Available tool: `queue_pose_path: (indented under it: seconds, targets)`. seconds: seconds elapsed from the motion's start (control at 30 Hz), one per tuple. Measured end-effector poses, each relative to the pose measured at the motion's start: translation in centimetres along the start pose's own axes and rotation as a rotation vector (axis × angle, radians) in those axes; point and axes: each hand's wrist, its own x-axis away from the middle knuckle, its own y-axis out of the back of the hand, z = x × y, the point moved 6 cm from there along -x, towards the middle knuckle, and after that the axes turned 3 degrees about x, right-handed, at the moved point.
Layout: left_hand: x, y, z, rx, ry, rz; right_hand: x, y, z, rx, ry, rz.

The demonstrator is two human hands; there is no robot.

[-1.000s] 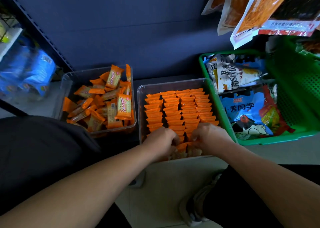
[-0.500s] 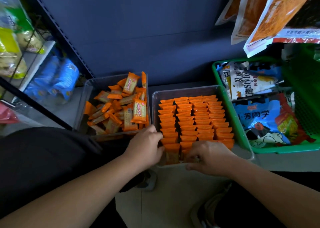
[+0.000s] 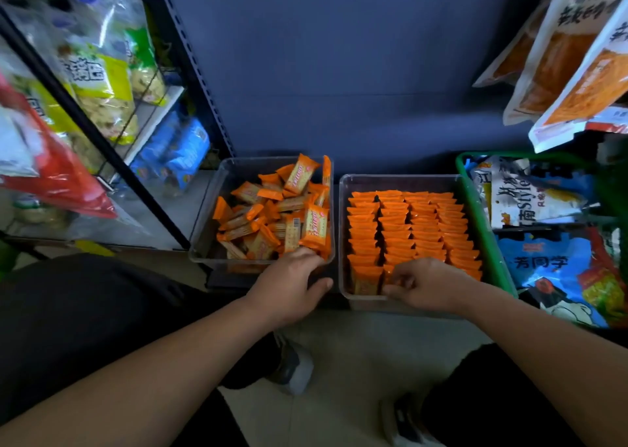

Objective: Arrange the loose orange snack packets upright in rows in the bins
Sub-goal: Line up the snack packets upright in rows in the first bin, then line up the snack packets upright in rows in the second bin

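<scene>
Two clear plastic bins stood side by side on the floor (image 3: pixel 356 361) against a dark blue wall. The left bin (image 3: pixel 204 242) held the loose orange packets (image 3: pixel 272 215) in a jumbled heap, some flat and some leaning on the far wall. The right bin (image 3: pixel 341 235) held the upright packets (image 3: pixel 414 229), standing on edge in four neat rows from the far wall to the near one.

The hands were apart, one at each bin. The left hand (image 3: pixel 289 286) reached over the near rim of the left bin with its thumb spread wide. Its fingertips touched the nearest packets of the heap. They were hidden behind the knuckles, so I could not tell whether they gripped one. The right hand (image 3: pixel 428 285) lay at the near end of the right bin, its fingers curled round the front packets of the middle rows and its thumb against the near wall.

Just right of the right bin, touching it, was a green basket (image 3: pixel 489 235) full of large snack bags in blue and white. More bags (image 3: pixel 571 55), orange and white, hung above it. At the left stood a black wire rack (image 3: pixel 102 133) stocked with yellow, green, blue and red bags.
</scene>
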Motion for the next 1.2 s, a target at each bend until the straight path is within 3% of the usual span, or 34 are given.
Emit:
queue_pose_path:
  seconds: [0.23,0.37,0.57,0.73,0.9,1.2]
  targets:
    - [0.2,2.0,5.8,-0.126,0.142,-0.008,-1.9,2.2,6.9,-0.205,0.105,-0.207]
    - [-0.5,2.3,8.8,-0.188,0.114,-0.057,-4.0,1.8,10.6,-0.114,0.196,-0.357]
    - [-2.4,2.7,12.6,0.061,0.16,0.009,-6.6,0.3,9.5,0.06,0.005,-0.167]
    - [-2.5,2.6,13.3,0.201,0.161,0.005,-7.4,-0.1,9.1,0.022,0.064,-0.137]
    - [-1.5,2.1,13.5,0.272,0.181,-0.026,-8.3,1.3,7.3,-0.058,0.074,0.007]
    - [2.4,0.4,12.6,0.31,0.21,0.132,-5.8,3.3,11.1,-0.203,0.083,-0.173]
